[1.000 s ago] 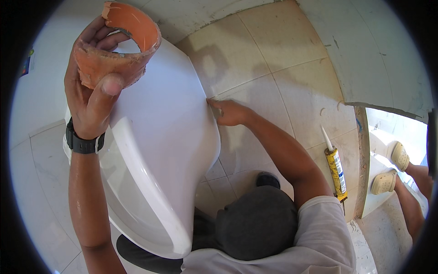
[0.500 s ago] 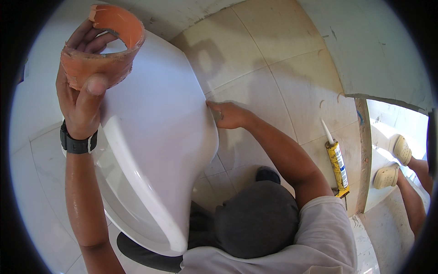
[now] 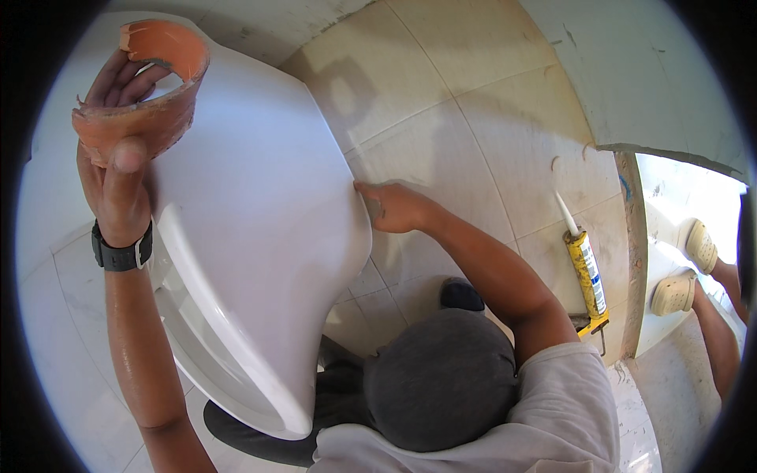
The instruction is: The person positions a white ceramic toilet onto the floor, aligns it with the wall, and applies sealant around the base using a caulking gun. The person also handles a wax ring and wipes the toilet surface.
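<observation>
Pale tiled floor [image 3: 489, 134] all around, seen from above, with a plain wall and a bright doorway [image 3: 678, 197] on the right. Up high on the left, left hand [image 3: 118, 189] with a black watch [image 3: 122, 252] on the wrist. Fingers [image 3: 118, 79] curled tight around an orange ring [image 3: 158, 118], thumb pressed on its outer side, other fingers tucked inside it. Ring rough and broken along its top edge, held in the air just over the back end of a big white toilet [image 3: 260, 236]. Toilet tipped up off the floor and leaning, smooth side on show. Right hand nowhere to be seen. Co-worker's hand [image 3: 394, 206] flat against the toilet's right edge, holding it steady, with the co-worker's head [image 3: 441, 378] low and very close below. Looks like the step of checking or fitting the ring while the toilet is lifted. Need for a slow, careful move with a firm hold on the ring, given its sharp broken edge and the heavy leaning toilet. Not much room, with the co-worker crouched right underneath. Yellow sealant tube [image 3: 583, 268] lying near the doorway, well away from the hands. Two pale shoes [image 3: 686, 292] of someone else just past the doorway.
</observation>
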### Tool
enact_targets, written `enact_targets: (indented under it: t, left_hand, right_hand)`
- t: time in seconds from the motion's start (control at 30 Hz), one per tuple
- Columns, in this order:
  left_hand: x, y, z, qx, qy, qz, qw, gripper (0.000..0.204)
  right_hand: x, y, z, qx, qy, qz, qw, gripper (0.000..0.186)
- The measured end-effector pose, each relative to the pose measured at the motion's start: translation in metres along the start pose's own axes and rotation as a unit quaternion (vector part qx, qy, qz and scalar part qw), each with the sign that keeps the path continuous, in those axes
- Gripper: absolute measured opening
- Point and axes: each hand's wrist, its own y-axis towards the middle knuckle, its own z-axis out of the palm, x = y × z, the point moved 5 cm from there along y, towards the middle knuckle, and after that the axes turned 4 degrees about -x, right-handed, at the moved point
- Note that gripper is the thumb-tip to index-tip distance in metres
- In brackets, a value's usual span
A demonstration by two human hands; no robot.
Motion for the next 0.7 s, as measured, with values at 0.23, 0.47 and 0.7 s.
enact_targets:
  t: [0.23, 0.47, 0.7]
  left_hand:
    - [0.001, 0.0, -0.003, 0.007, 0.028, -0.003, 1.0, 0.115]
    - [0.003, 0.0, -0.007, -0.001, 0.045, 0.019, 0.999, 0.111]
    - [-0.004, 0.001, -0.002, 0.004, -0.007, 0.052, 0.999, 0.096]
  right_hand:
    - [-0.007, -0.008, 0.013, -0.028, 0.006, -0.024, 0.999, 0.09]
    - [-0.012, -0.021, 0.026, -0.042, -0.004, -0.045, 0.998, 0.09]
    - [-0.001, -0.07, 0.032, -0.032, 0.063, -0.061, 0.996, 0.076]
